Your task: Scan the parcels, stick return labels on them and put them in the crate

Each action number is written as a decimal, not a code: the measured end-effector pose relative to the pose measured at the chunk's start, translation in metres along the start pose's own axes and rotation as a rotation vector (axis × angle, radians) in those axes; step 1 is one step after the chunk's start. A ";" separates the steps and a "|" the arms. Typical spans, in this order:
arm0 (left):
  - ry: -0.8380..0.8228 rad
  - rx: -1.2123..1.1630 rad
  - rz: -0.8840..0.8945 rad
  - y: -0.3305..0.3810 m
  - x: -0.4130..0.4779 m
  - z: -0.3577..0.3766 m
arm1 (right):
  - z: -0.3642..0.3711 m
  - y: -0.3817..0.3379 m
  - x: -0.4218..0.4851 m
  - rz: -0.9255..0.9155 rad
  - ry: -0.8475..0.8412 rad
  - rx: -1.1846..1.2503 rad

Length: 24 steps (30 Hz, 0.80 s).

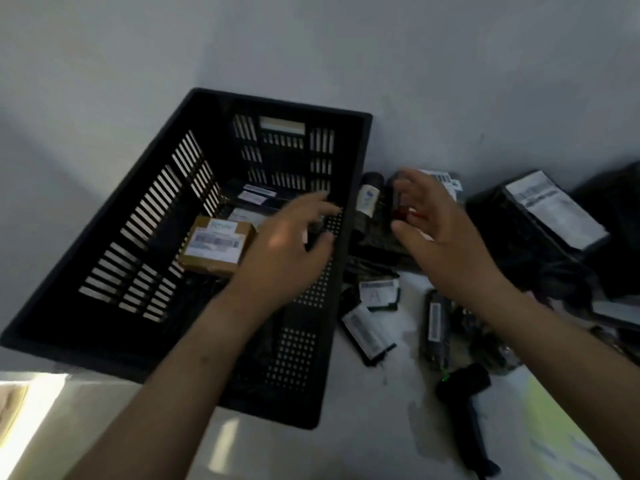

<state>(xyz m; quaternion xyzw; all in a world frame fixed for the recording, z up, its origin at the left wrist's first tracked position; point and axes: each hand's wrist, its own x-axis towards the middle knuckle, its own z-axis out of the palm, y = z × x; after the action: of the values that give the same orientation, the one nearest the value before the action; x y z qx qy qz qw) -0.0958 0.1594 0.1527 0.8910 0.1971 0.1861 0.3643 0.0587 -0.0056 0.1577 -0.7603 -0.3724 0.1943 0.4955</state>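
A black slotted crate (104,268) fills the left of the head view. Inside lie a brown cardboard parcel (216,245) with a white label and some dark labelled packets (254,195) behind it. My left hand (292,237) hovers over the crate's right wall, fingers spread and empty. My right hand (440,226) hangs open just right of the crate, above dark parcels (369,202); a small red thing shows by its fingers. More dark labelled parcels (369,329) lie on the table nearer me. A black handheld scanner (465,386) with a green light lies at the lower right.
A large black bag parcel (550,209) with a white label sits at the right against the wall. A pale yellow-green sheet (557,441) lies at the bottom right corner. A white wall stands directly behind the crate.
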 end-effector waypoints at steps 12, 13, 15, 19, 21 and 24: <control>-0.100 -0.618 -1.077 0.021 -0.086 0.225 | -0.034 0.164 -0.197 0.644 0.388 -0.047; -0.021 -0.645 -1.195 0.008 -0.084 0.233 | -0.031 0.175 -0.206 0.694 0.386 -0.067; 0.114 -0.596 -1.241 -0.008 -0.082 0.239 | -0.023 0.192 -0.218 0.794 0.361 -0.095; 0.170 -0.498 -1.168 -0.026 -0.077 0.250 | -0.005 0.215 -0.230 0.906 0.193 -0.080; 0.140 -0.505 -1.176 -0.030 -0.074 0.256 | 0.000 0.223 -0.232 0.921 0.034 -0.077; 0.143 -0.509 -1.205 -0.037 -0.069 0.263 | 0.001 0.232 -0.232 0.912 -0.143 -0.171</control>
<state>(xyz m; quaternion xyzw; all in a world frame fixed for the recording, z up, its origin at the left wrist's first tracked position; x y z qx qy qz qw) -0.0379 -0.0012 -0.0618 0.4958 0.6352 0.0491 0.5902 -0.0052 -0.2350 -0.0679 -0.8692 -0.0481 0.4127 0.2681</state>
